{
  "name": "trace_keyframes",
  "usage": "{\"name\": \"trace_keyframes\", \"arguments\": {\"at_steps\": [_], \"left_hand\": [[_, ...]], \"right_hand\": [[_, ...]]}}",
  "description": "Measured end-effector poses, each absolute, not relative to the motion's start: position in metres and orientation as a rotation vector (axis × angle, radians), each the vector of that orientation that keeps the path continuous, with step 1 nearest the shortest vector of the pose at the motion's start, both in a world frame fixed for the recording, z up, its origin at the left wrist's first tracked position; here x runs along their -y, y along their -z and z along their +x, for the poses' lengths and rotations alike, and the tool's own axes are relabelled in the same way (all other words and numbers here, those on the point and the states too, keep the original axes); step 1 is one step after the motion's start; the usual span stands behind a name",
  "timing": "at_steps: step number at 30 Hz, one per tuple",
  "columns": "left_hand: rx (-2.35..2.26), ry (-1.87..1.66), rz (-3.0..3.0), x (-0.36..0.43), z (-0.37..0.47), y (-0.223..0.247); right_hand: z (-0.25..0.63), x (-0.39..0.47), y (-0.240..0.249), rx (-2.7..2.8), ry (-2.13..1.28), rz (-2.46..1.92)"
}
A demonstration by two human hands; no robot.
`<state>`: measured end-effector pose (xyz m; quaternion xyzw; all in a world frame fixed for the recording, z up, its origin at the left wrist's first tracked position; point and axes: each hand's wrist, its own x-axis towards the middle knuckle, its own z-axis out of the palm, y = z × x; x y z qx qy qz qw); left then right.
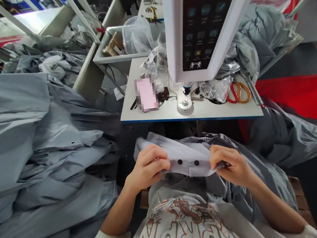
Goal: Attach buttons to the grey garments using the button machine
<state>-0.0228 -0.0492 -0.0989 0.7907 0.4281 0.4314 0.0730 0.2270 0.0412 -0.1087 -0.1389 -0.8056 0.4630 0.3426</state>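
A light grey piece of fabric (186,152) is stretched between my two hands, just in front of the table edge and above my lap. Two dark round eyelets (180,162) show side by side on it, with a seam or fold between them. My left hand (149,166) pinches the left end, fingers closed. At the right end my right hand (230,162) grips the fabric with curled fingers. More grey fabric (256,172) drapes over my lap and to the right. Beyond stands a white press machine (176,29) marked "bretha", its lower die (185,103) on the table.
On the white table (158,115) lie a blurred pink item (146,93), scissors (238,92) with red and orange handles, and plastic bags (218,89). Heaped grey fabric (36,148) fills the left side. A grey bin (100,57) stands behind; a red surface (302,98) is at right.
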Motion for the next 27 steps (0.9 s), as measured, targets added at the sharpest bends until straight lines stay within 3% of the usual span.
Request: {"name": "trace_keyframes", "arguments": {"at_steps": [13,20,27], "left_hand": [[-1.361,-1.089,2.382,0.056,-0.005,0.11],[-2.111,-1.39,2.012,0.08,-0.037,0.12],[-2.697,-1.546,1.516,0.095,-0.082,0.119]], "right_hand": [[0.221,-0.01,0.127,2.155,-0.98,-0.649],[0.244,-0.025,0.184,2.23,-0.741,-1.218],[0.285,-0.016,0.229,2.16,-0.809,-1.504]]}}
